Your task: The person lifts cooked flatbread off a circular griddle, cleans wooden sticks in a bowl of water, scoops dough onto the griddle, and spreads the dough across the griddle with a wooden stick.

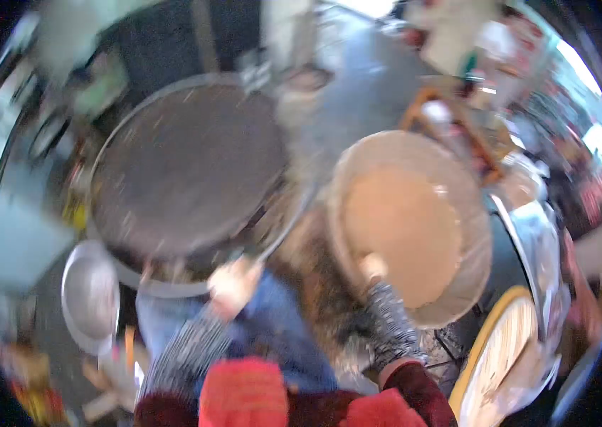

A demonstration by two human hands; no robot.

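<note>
My left hand [233, 285] is closed at the front edge of a large dark round griddle [187, 164]. From it a long, thin grey curved tool [292, 222] reaches up and to the right; blur hides its exact kind. My right hand [372, 267] is over the near left part of a wide basin [482, 267] holding light-brown batter-like liquid [400, 224]. Its fingers look curled, but whatever they may hold is lost in the blur. Both forearms show grey knitted sleeves beneath dark red ones.
An oval metal bowl [91, 295] stands left of the griddle. At lower right lies a round woven tray [504, 356] with a yellow rim. An orange-brown wooden frame [482, 153] is behind the basin. Another person [500, 43] is at the far right back.
</note>
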